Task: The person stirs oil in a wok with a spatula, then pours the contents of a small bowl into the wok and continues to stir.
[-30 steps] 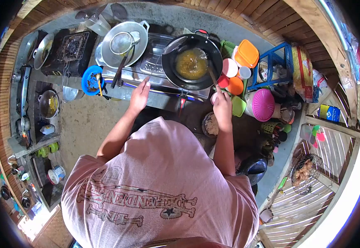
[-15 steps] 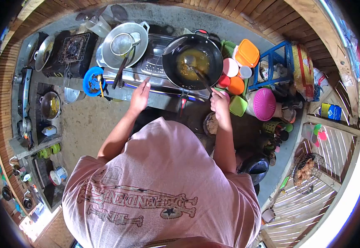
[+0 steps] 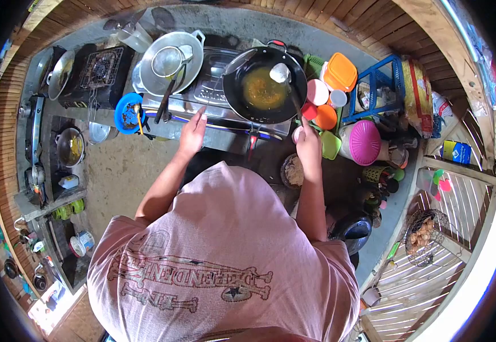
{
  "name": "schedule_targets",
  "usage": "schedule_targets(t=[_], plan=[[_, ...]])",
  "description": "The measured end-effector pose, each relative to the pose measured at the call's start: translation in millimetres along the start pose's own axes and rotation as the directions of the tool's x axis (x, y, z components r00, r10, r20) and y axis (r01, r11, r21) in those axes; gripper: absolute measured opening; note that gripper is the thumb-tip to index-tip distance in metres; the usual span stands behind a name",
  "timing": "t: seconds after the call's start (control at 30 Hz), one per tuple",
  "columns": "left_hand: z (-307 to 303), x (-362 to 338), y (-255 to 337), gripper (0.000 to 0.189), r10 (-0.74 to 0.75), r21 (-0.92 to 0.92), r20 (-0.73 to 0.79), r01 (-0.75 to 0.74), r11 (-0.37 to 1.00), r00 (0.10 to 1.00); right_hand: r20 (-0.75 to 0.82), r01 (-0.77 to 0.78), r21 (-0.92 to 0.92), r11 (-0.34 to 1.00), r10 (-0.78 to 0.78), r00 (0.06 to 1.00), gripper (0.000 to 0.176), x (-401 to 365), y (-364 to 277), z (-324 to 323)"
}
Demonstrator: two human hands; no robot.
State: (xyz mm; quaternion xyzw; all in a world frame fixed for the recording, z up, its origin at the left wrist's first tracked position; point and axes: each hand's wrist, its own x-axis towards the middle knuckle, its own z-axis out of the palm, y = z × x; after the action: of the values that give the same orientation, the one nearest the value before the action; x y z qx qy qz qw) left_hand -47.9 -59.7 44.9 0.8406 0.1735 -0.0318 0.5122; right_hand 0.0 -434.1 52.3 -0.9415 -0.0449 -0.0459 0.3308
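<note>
My right hand [image 3: 309,145] is closed around the dark handle of a ladle [image 3: 280,73]. The ladle's pale metal head is over the right side of a black wok [image 3: 233,102], above the yellowish oil [image 3: 265,89] with small bits in it. My left hand [image 3: 192,134] is at the front edge of the gas stove [image 3: 179,108], its fingers stretched out and holding nothing. To the left of the wok stands a large metal pan [image 3: 144,74], with a strainer [image 3: 166,61] and a dark-handled utensil [image 3: 171,94] lying across it.
A blue bowl [image 3: 120,112] with a spoon sits left of the stove. Orange and pink lidded containers [image 3: 340,73], a blue plastic rack [image 3: 380,71] and a magenta-lidded tub [image 3: 364,143] crowd the right. Below the counter is a bowl of pale contents [image 3: 294,171].
The ladle's head has risen from the oil and shifted right and toward the wok's far side. My right hand has moved slightly right and nearer my body; my left hand stays put.
</note>
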Motion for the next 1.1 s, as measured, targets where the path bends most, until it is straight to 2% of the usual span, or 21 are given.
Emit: schedule_targets(t=[0.03, 0.1, 0.23, 0.3, 0.33, 0.37, 0.43, 0.47, 0.5, 0.53, 0.57, 0.6, 0.63, 0.7, 0.73, 0.77, 0.8, 0.83, 0.9, 1.0, 1.1], plan=[[1.8, 0.1, -2.3, 0.050, 0.001, 0.000, 0.002, -0.001, 1.000, 1.000, -0.002, -0.002, -0.001, 1.000, 0.002, 1.000, 0.042, 0.1, -3.6, -1.7], [5.1, 0.3, -1.4, 0.048, 0.053, 0.001, 0.000, -0.053, 0.999, 0.999, -0.020, -0.009, -0.220, 0.976, 0.005, 1.000, 0.043, 1.7, -8.0, -2.2], [3.6, -3.0, 7.8, 0.050, -0.025, 0.028, 0.037, 0.024, 0.999, 0.999, 0.001, -0.043, -0.299, 0.953, 0.045, 0.999, 0.041, 3.1, -3.7, 11.1], [6.6, -2.6, 2.8, 0.050, 0.056, 0.004, -0.002, -0.056, 0.998, 0.998, 0.164, -0.294, -0.042, 0.955, 0.296, 0.941, 0.040, 6.1, 1.6, 19.5], [6.2, -2.9, 3.0, 0.050, 0.057, 0.005, -0.001, -0.057, 0.998, 0.998, 0.183, -0.308, 0.111, 0.945, 0.285, 0.941, 0.040, 4.2, 9.5, 26.7], [5.7, -3.3, 3.3, 0.050, 0.048, -0.010, 0.008, -0.048, 0.999, 0.999, 0.183, -0.308, 0.111, 0.945, 0.286, 0.941, 0.040, 1.3, 17.6, 33.5], [4.2, -2.7, 5.0, 0.050, 0.039, -0.026, 0.015, -0.039, 0.999, 0.999, 0.392, -0.577, 0.368, 0.729, 0.440, 0.808, 0.040, 1.0, 13.9, 34.8], [2.3, -2.6, 6.3, 0.050, 0.004, -0.009, 0.034, -0.003, 1.000, 0.999, 0.445, -0.646, 0.387, 0.658, 0.480, 0.756, 0.039, -0.3, 13.5, 32.5], [1.0, -2.9, 6.7, 0.050, -0.033, 0.008, 0.052, 0.033, 0.999, 0.998, 0.447, -0.646, 0.387, 0.658, 0.479, 0.756, 0.039, -2.8, 11.0, 31.5], [0.7, -2.9, 6.2, 0.050, -0.034, 0.009, 0.051, 0.033, 0.999, 0.998, 0.298, -0.454, 0.453, 0.767, 0.349, 0.888, 0.039, -5.2, 8.6, 30.5], [0.9, -3.3, 5.2, 0.050, -0.032, -0.010, 0.041, 0.033, 0.999, 0.999, 0.136, -0.239, 0.483, 0.842, 0.197, 0.971, 0.038, -7.7, 6.8, 28.4], [1.7, -3.3, 4.1, 0.050, -0.030, -0.028, 0.033, 0.031, 0.999, 0.999, 0.239, -0.328, 0.379, 0.865, 0.252, 0.938, 0.038, -4.6, -5.3, 11.2], [3.3, -2.3, 0.3, 0.050, -0.030, -0.028, 0.035, 0.031, 0.999, 0.999, 0.238, -0.329, 0.379, 0.865, 0.253, 0.938, 0.038, -4.1, -12.2, 2.9], [5.6, 0.1, -4.4, 0.050, 0.057, -0.034, -0.012, -0.057, 0.998, 0.998, 0.100, -0.158, 0.243, 0.957, 0.137, 0.985, 0.040, -3.3, -20.9, -6.1], [4.7, 0.1, -3.5, 0.050, 0.057, -0.034, -0.011, -0.057, 0.998, 0.998, 0.026, -0.032, 0.154, 0.987, 0.029, 0.999, 0.041, -2.7, -19.8, -9.7], [3.2, 0.0, -2.1, 0.051, 0.004, -0.033, 0.019, -0.003, 0.999, 1.000, 0.025, -0.033, 0.154, 0.988, 0.030, 0.999, 0.041, -2.0, -21.2, -13.1], [2.4, 0.3, 0.5, 0.051, -0.049, -0.031, 0.049, 0.050, 0.998, 0.998, 0.002, -0.013, 0.056, 0.998, 0.013, 1.000, 0.042, -0.9, -23.3, -16.8], [4.3, 1.0, -1.7, 0.051, -0.047, -0.031, 0.051, 0.049, 0.998, 0.998, -0.019, 0.006, -0.043, 0.999, -0.007, 1.000, 0.043, -0.4, -23.9, -19.1], [8.5, 3.0, -6.1, 0.052, 0.043, -0.037, -0.008, -0.043, 0.998, 0.999, -0.062, 0.055, -0.082, 0.995, -0.060, 0.996, 0.044, -0.1, -21.9, -19.4], [6.4, 2.6, -4.3, 0.051, -0.009, -0.026, 0.031, 0.010, 1.000, 0.999, -0.023, 0.018, -0.194, 0.981, -0.023, 0.999, 0.046, -1.4, -23.0, -20.5], [5.0, 0.4, 2.5, 0.050, 0.033, -0.021, 0.010, -0.033, 0.999, 0.999, -0.018, 0.035, -0.272, 0.962, -0.041, 0.999, 0.047, -4.4, -21.5, -18.7]])
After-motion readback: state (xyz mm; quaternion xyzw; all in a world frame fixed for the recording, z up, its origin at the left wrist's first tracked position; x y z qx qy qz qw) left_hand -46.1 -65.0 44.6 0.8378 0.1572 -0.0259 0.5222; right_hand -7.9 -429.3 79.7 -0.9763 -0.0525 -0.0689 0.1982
